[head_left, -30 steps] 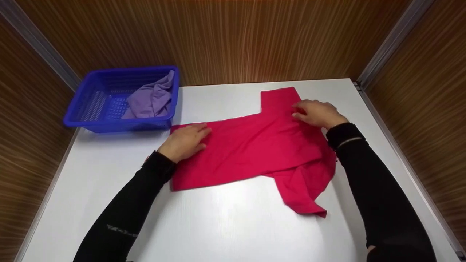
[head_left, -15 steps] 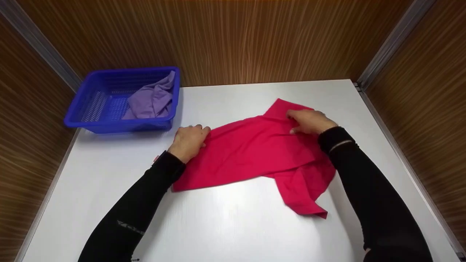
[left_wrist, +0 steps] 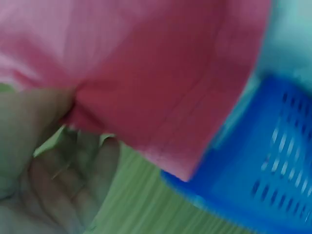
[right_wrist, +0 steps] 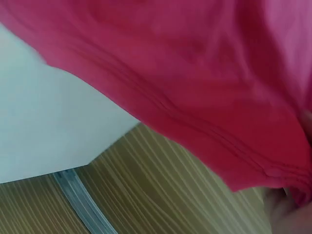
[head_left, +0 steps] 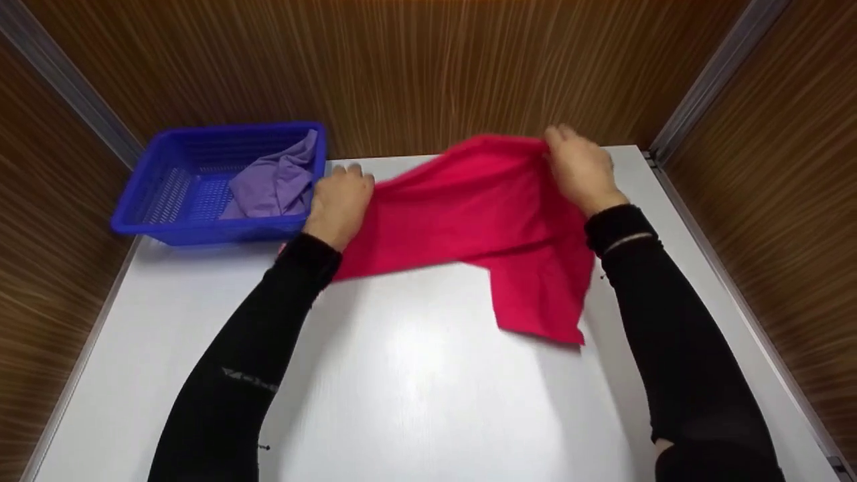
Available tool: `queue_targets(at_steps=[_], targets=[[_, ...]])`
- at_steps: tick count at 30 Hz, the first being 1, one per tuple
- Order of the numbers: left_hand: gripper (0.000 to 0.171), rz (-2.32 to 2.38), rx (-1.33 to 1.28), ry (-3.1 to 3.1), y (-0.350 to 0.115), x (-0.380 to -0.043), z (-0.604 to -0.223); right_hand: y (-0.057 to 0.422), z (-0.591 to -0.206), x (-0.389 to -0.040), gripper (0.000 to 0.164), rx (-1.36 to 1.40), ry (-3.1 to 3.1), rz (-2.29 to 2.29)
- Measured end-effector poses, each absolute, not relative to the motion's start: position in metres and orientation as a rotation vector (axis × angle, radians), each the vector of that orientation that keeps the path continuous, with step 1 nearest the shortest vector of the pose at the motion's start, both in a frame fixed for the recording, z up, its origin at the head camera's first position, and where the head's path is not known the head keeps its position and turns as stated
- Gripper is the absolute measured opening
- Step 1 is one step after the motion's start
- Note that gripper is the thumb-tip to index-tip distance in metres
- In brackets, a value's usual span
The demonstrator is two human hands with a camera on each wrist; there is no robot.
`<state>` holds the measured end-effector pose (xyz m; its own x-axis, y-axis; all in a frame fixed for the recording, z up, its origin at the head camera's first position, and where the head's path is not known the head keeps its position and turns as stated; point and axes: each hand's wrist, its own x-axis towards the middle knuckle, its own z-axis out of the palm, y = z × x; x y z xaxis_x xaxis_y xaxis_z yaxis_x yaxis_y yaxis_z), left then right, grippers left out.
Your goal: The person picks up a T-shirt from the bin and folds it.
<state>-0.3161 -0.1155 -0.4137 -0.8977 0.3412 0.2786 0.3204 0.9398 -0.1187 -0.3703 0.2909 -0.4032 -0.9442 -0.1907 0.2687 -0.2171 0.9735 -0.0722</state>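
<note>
A red T-shirt [head_left: 455, 214] is held up by its far edge between my two hands, with a sleeve [head_left: 535, 294] hanging toward the near side. My left hand [head_left: 340, 204] pinches the shirt near its hem corner; in the left wrist view the thumb presses cloth [left_wrist: 146, 92] against the fingers, beside a stitched hem. At the far right of the shirt, my right hand [head_left: 582, 167] grips the fabric at its upper edge. The right wrist view shows a stitched seam on the shirt [right_wrist: 161, 92] running down to fingers [right_wrist: 287, 214] at the lower right corner.
A blue plastic basket [head_left: 221, 231] with a purple cloth [head_left: 274, 184] inside stands at the back left, close to my left hand. The white table [head_left: 428, 388] is enclosed by a wood-grain panel [head_left: 415, 73] behind and others at the sides.
Both hands went from lying on the flat shirt to gripping its far edge. They have lifted it and moved it away from me, toward the back panel.
</note>
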Motion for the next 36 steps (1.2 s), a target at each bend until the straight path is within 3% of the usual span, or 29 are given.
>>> queue_targets(at_steps=[10,15,19,29,36], targets=[[0.022,-0.36,-0.232,-2.426,-0.119,-0.335,-0.324,0.274,-0.316,-0.365,0.022,-0.029,-2.348,0.498],[0.025,-0.483,-0.262,-2.261,-0.121,-0.33,-0.306,0.27,-0.294,-0.351,0.021,-0.02,-2.215,0.633],[0.024,-0.464,-0.338,-2.214,-0.126,-0.327,-0.327,0.28,-0.309,-0.342,0.019,0.088,-2.219,0.599],[0.011,-0.211,-0.605,-2.377,-0.14,-0.306,-0.428,0.314,-0.405,-0.334,0.017,0.352,-2.667,0.222],[0.014,0.035,-0.763,-2.546,-0.141,-0.283,-0.46,0.32,-0.433,-0.32,0.018,0.636,-2.929,0.01]])
